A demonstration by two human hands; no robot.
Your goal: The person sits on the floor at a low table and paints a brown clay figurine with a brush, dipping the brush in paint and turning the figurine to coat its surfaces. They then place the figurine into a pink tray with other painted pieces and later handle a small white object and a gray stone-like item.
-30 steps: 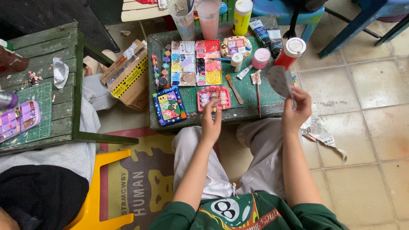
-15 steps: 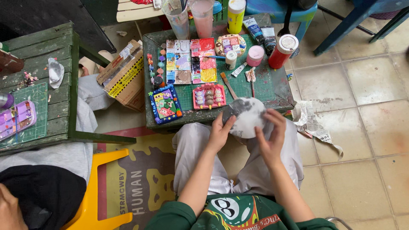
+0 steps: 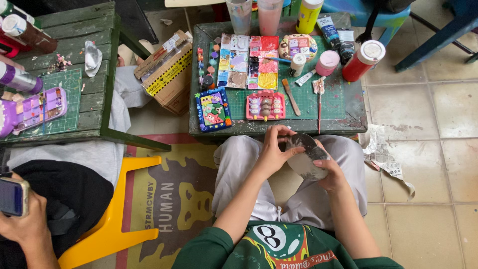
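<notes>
Left hand (image 3: 273, 152): closed on the upper edge of a round grey disc (image 3: 306, 157).
Right hand (image 3: 331, 174): cupped under the disc, gripping it.
Disc: held over the lap, just below the green counter (image 3: 343, 107).
Counter: paint palette (image 3: 247, 61), pink tray (image 3: 265, 105), red bottle (image 3: 362, 61) are carried.

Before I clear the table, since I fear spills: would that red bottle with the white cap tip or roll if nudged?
The red bottle stands upright near the green table's right edge, so a push could topple it. Its round body would probably roll. The white cap looks closed, so leaking seems unlikely.
</notes>
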